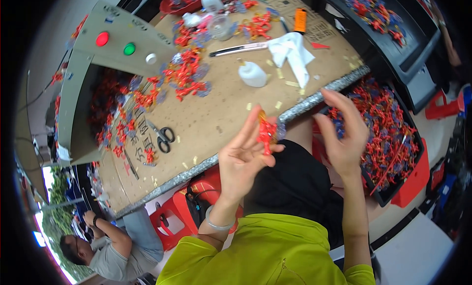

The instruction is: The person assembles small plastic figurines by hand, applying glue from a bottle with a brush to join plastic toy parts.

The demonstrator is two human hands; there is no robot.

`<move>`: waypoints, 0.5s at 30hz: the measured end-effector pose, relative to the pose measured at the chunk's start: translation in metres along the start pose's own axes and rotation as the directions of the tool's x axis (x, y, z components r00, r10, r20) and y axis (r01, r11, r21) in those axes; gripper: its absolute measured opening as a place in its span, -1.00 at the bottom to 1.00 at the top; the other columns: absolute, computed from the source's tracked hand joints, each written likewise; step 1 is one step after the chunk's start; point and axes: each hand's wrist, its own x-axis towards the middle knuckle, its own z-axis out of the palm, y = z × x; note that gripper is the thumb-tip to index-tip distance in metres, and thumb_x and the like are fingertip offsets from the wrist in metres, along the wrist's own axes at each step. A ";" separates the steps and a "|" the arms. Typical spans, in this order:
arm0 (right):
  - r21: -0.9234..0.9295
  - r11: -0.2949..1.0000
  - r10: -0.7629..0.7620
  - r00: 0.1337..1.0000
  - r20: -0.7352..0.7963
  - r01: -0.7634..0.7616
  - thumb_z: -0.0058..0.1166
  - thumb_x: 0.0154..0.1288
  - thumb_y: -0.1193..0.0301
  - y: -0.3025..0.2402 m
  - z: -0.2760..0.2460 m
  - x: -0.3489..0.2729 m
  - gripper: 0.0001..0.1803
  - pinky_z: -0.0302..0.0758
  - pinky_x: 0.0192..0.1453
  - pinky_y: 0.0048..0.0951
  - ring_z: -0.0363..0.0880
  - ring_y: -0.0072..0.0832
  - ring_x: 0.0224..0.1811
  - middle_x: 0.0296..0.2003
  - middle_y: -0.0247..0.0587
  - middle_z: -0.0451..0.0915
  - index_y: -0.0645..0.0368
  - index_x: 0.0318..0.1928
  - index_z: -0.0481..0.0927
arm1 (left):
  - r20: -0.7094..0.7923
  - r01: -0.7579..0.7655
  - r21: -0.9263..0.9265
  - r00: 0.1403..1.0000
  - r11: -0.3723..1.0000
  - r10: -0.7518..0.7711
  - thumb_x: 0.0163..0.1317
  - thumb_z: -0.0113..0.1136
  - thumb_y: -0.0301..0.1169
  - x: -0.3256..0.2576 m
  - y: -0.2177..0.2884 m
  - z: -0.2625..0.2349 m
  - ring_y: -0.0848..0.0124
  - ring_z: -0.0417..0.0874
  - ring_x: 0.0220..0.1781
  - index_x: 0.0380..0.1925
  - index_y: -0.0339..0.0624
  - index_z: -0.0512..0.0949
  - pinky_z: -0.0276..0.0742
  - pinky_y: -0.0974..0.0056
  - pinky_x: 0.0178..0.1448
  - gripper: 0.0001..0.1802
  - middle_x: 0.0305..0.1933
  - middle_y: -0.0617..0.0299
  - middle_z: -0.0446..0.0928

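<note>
Between the thumb and fingers of my left hand point(242, 163) is a small red plastic figure point(266, 132) with a clear yellow part on top and a translucent bluish part at its side. The hand is closed on it, just past the table's near edge and above my lap. My right hand point(346, 137) is off to the right, its thumb and fingers curved and apart, holding nothing. It is nearest a black bin point(384, 199) heaped with many similar red and bluish figures point(388, 137).
Loose figures point(184, 71) are spread over the cardboard-covered table point(221, 113), near a grey machine point(83, 63) with red and green buttons. Scissors point(163, 137), a white bottle point(252, 74), a cutter knife point(238, 49) and white cloth point(290, 51) lie there. Another person point(113, 250) sits at lower left.
</note>
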 end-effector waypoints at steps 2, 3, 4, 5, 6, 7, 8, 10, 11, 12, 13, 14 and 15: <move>0.122 0.992 -0.027 0.999 0.042 0.021 0.24 0.05 0.58 -0.003 0.046 0.026 -0.54 0.46 0.06 -0.34 0.57 -0.16 0.00 -0.04 0.03 0.56 0.29 0.02 0.50 | -0.068 -0.034 0.020 0.997 0.999 0.036 0.02 0.10 -0.85 0.004 0.006 -0.013 0.21 0.48 0.21 0.35 -0.38 0.05 0.59 0.23 0.08 -0.16 0.31 -0.17 0.26; 0.170 0.985 -0.051 0.998 0.047 0.042 0.25 0.04 0.57 -0.002 0.065 0.038 -0.51 0.46 0.05 -0.33 0.57 -0.14 -0.01 -0.03 0.04 0.55 0.29 0.05 0.48 | -0.082 -0.049 0.020 0.995 0.999 0.050 0.03 0.10 -0.85 0.007 0.007 -0.019 0.22 0.47 0.22 0.36 -0.37 0.05 0.58 0.24 0.09 -0.16 0.31 -0.17 0.27; 0.174 0.984 -0.060 0.997 0.058 0.049 0.25 0.04 0.57 0.004 0.080 0.046 -0.51 0.46 0.05 -0.33 0.57 -0.14 -0.01 -0.03 0.04 0.55 0.29 0.05 0.48 | -0.093 -0.062 0.017 0.994 0.998 0.063 0.04 0.09 -0.85 0.010 0.005 -0.023 0.23 0.47 0.22 0.36 -0.36 0.04 0.58 0.25 0.09 -0.16 0.31 -0.16 0.28; 0.209 0.978 -0.044 0.993 0.109 0.020 0.23 0.06 0.56 0.012 0.093 0.052 -0.50 0.46 0.04 -0.33 0.56 -0.15 -0.01 -0.03 0.05 0.55 0.30 0.07 0.46 | -0.100 -0.069 0.011 0.993 0.998 0.070 0.04 0.09 -0.85 0.012 0.004 -0.026 0.23 0.47 0.22 0.36 -0.36 0.04 0.58 0.25 0.09 -0.16 0.31 -0.16 0.28; 0.245 0.969 -0.032 0.987 0.159 -0.008 0.22 0.08 0.54 0.015 0.103 0.057 -0.50 0.46 0.04 -0.33 0.55 -0.16 -0.01 -0.04 0.05 0.55 0.30 0.09 0.44 | -0.102 -0.066 0.033 0.992 0.997 0.069 0.05 0.10 -0.84 0.016 0.006 -0.026 0.24 0.45 0.23 0.36 -0.36 0.04 0.57 0.26 0.10 -0.16 0.31 -0.16 0.27; 0.243 0.970 -0.041 0.985 0.165 -0.001 0.22 0.08 0.54 0.018 0.106 0.059 -0.50 0.46 0.04 -0.33 0.55 -0.16 -0.01 -0.04 0.05 0.55 0.30 0.09 0.44 | -0.102 -0.061 0.053 0.993 0.997 0.066 0.06 0.10 -0.83 0.020 0.006 -0.027 0.25 0.44 0.24 0.36 -0.35 0.04 0.56 0.27 0.10 -0.17 0.32 -0.17 0.26; 0.227 0.973 -0.003 0.974 0.228 -0.050 0.20 0.11 0.54 0.022 0.104 0.059 -0.48 0.45 0.04 -0.35 0.56 -0.21 -0.02 -0.05 0.03 0.55 0.30 0.12 0.41 | -0.102 -0.067 0.045 0.992 0.997 0.072 0.06 0.10 -0.83 0.024 0.005 -0.029 0.25 0.44 0.24 0.36 -0.35 0.04 0.56 0.27 0.10 -0.17 0.32 -0.17 0.26; 0.259 0.950 0.097 0.952 0.290 -0.176 0.11 0.20 0.54 0.015 0.099 0.055 -0.47 0.45 0.02 -0.44 0.57 -0.39 -0.09 -0.13 -0.10 0.58 0.27 0.20 0.32 | -0.114 -0.030 0.005 0.993 1.000 0.031 0.07 0.09 -0.84 0.029 0.001 -0.036 0.26 0.41 0.27 0.37 -0.35 0.04 0.55 0.27 0.12 -0.17 0.34 -0.14 0.24; 0.251 0.952 0.095 0.950 0.297 -0.174 0.11 0.20 0.54 0.009 0.093 0.052 -0.47 0.45 0.02 -0.44 0.57 -0.39 -0.09 -0.13 -0.10 0.58 0.27 0.20 0.32 | -0.119 -0.033 -0.005 0.992 0.999 0.032 0.07 0.09 -0.84 0.032 0.000 -0.038 0.26 0.41 0.27 0.37 -0.35 0.04 0.55 0.27 0.12 -0.17 0.34 -0.14 0.24; 0.375 0.890 0.163 0.949 0.271 -0.260 0.10 0.20 0.56 0.003 0.083 0.047 -0.52 0.46 0.00 -0.46 0.57 -0.42 -0.11 -0.16 -0.12 0.59 0.27 0.16 0.35 | -0.094 -0.025 -0.023 0.995 0.999 0.023 0.07 0.10 -0.83 0.034 -0.001 -0.039 0.27 0.39 0.29 0.37 -0.35 0.04 0.53 0.26 0.15 -0.17 0.36 -0.12 0.20; 0.494 0.802 0.236 0.938 0.255 -0.336 0.09 0.20 0.58 -0.001 0.074 0.041 -0.56 0.47 -0.03 -0.48 0.57 -0.45 -0.14 -0.19 -0.14 0.59 0.27 0.11 0.38 | -0.072 -0.014 -0.040 0.997 0.999 0.011 0.07 0.11 -0.83 0.036 -0.002 -0.041 0.27 0.37 0.30 0.37 -0.34 0.04 0.52 0.25 0.17 -0.17 0.38 -0.09 0.17; 0.485 0.805 0.240 0.936 0.258 -0.341 0.09 0.20 0.58 -0.005 0.063 0.037 -0.56 0.47 -0.03 -0.48 0.57 -0.45 -0.14 -0.19 -0.14 0.59 0.27 0.11 0.38 | -0.072 -0.010 -0.049 0.997 0.999 0.007 0.07 0.11 -0.83 0.038 -0.003 -0.043 0.27 0.37 0.30 0.37 -0.34 0.04 0.52 0.25 0.17 -0.17 0.38 -0.09 0.17; 0.543 0.720 0.298 0.899 0.320 -0.432 0.11 0.17 0.58 -0.009 0.051 0.031 -0.60 0.48 -0.06 -0.49 0.58 -0.46 -0.17 -0.20 -0.11 0.59 0.29 0.04 0.40 | -0.039 -0.020 -0.035 0.999 0.999 0.019 0.06 0.13 -0.82 0.040 -0.004 -0.043 0.27 0.35 0.32 0.36 -0.34 0.04 0.50 0.23 0.20 -0.16 0.41 -0.06 0.13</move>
